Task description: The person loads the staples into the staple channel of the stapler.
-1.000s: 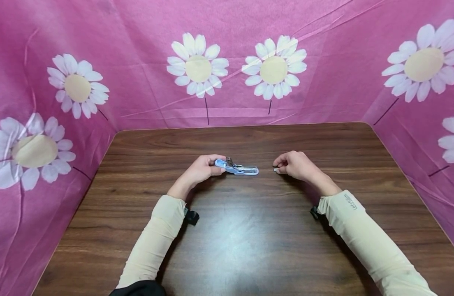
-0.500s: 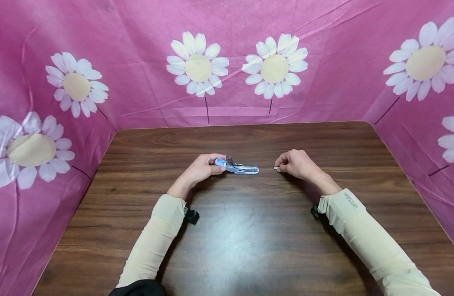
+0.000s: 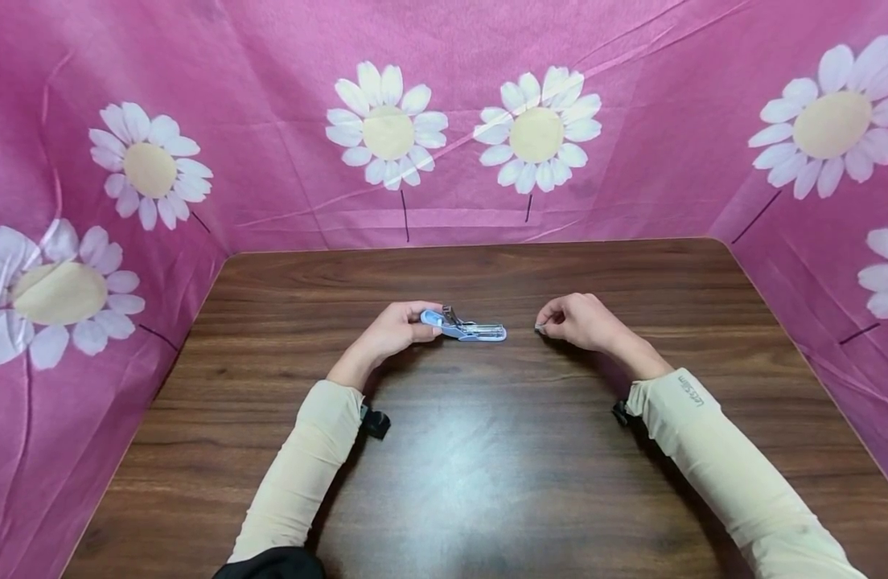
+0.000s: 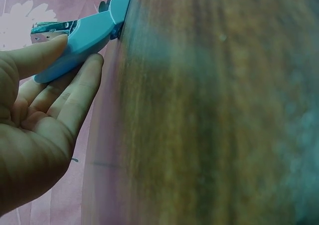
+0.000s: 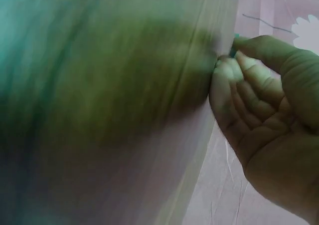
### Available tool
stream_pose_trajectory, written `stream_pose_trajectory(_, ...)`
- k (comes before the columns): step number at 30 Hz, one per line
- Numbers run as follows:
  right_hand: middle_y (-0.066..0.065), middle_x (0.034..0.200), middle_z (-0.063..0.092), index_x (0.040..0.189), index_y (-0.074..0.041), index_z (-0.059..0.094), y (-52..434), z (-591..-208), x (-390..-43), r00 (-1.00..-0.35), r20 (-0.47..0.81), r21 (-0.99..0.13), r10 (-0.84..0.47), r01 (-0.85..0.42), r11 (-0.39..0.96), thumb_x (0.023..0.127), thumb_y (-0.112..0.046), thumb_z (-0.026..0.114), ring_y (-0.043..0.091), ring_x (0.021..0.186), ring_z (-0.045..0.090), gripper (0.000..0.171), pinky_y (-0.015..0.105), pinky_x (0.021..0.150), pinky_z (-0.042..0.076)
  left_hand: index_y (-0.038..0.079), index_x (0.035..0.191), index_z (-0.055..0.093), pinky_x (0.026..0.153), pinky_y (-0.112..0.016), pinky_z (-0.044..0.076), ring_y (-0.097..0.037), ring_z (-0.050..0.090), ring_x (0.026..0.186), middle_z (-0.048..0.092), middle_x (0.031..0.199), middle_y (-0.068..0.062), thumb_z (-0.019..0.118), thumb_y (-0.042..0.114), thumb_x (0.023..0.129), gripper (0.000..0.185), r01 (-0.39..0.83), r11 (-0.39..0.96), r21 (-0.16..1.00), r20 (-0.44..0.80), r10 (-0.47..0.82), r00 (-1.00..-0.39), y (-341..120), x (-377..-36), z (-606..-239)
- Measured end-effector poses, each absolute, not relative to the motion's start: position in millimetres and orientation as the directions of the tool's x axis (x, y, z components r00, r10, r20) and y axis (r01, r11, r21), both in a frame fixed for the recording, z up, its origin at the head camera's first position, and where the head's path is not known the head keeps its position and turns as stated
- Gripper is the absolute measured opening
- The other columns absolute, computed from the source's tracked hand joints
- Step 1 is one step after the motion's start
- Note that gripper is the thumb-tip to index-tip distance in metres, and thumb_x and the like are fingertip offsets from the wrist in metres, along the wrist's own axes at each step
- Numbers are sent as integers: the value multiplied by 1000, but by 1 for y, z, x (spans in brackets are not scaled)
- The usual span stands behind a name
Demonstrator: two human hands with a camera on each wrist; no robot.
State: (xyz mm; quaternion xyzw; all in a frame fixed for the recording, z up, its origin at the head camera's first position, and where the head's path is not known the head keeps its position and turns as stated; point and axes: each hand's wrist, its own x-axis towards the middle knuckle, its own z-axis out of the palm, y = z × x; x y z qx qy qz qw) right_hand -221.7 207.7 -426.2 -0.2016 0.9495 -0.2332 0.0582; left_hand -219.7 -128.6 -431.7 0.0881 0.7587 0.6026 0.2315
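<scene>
two hands rest on a dark wood-grain table [image 3: 487, 482] with a soft glossy sheen. the left hand [image 3: 393, 331] pinches the rounded rear end of a slim light-blue plastic stapler [image 3: 464, 328], thumb on top and fingers beneath, its metal parts showing; the stapler lies flat near the table's middle. well apart to its right, the right hand [image 3: 577, 322] curls its fingertips together on a tiny pale piece [image 3: 539, 329], too small to identify. pink daisy-printed cloth [image 3: 451, 121] surrounds the table.
</scene>
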Motion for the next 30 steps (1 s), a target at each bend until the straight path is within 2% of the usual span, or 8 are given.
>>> stream_pose_trajectory(7,-1,75,73,92,-12,73,216,-426,-223,-928,-83,-628,-364,-235,742,88,-10,66,4,64,63,8,19,59,50,2,135,56,84,-23,56,-8,64,89,68,119,-22,66,-1,90,47,-152,252,956,-247,410,-878,-127,-217,-431)
stream_pose_trajectory(13,12,93,77,107,-4,73,221,-423,-221,-931,-128,-783,-342,-117,611,90,-10,64,9,79,73,20,18,69,57,1,135,56,85,-23,56,-8,65,89,67,120,-23,66,-1,90,47,-141,257,956,-240,409,-881,-126,-216,-432)
stream_pose_trajectory(16,10,96,77,113,-6,73,222,-420,-221,-935,-140,-792,-325,-91,604,91,-17,67,6,82,72,25,15,73,55,1,135,56,85,-24,56,-9,65,90,67,120,-23,66,-1,90,46,-138,259,956,-237,404,-883,-126,-216,-432)
stream_pose_trajectory(20,6,96,78,111,-12,75,223,-416,-222,-944,-113,-766,-310,-116,633,91,-22,69,0,80,69,24,12,73,50,1,135,56,86,-24,56,-11,66,92,67,121,-23,66,-1,90,46,-137,257,957,-234,402,-885,-127,-216,-433)
stream_pose_trajectory(25,14,98,76,115,-1,70,224,-414,-222,-945,-77,-837,-318,-113,536,93,-16,66,1,82,69,27,17,75,55,2,135,57,85,-23,56,-9,66,90,68,120,-22,66,0,90,46,-129,269,954,-233,400,-886,-127,-217,-433)
stream_pose_trajectory(30,22,100,73,118,8,65,225,-413,-223,-943,-58,-893,-328,-98,440,95,-13,64,11,88,73,32,20,78,57,3,135,57,85,-23,56,-8,65,89,68,120,-21,67,1,89,47,-128,277,952,-236,403,-884,-126,-217,-434)
